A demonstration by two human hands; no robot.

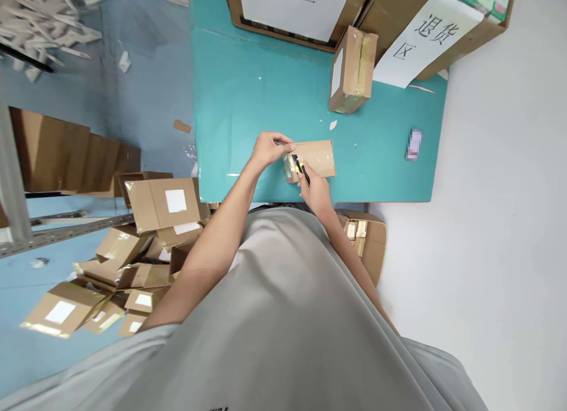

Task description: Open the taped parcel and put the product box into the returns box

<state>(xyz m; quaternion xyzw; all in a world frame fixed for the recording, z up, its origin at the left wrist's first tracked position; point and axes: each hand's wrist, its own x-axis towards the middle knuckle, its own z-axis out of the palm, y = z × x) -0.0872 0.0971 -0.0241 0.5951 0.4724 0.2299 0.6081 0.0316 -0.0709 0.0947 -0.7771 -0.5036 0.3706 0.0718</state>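
Note:
A small taped cardboard box [319,156] lies on the teal tabletop [266,104] close to the front edge. My left hand [267,149] grips the box's upper left corner, its thumb and fingers closed there. In my right hand [316,191] is a black and yellow box cutter [302,170], with the fingers wrapped round its handle. The cutter's tip rests at the taped left end of the box. How far the blade is out I cannot make out.
Another taped carton [353,71] stands farther back, beside large boxes bearing paper signs [423,39]. A small blurred item [413,144] lies at the right. Many discarded cartons [166,201] are heaped on the floor left. An open carton [374,240] sits below the table's front edge.

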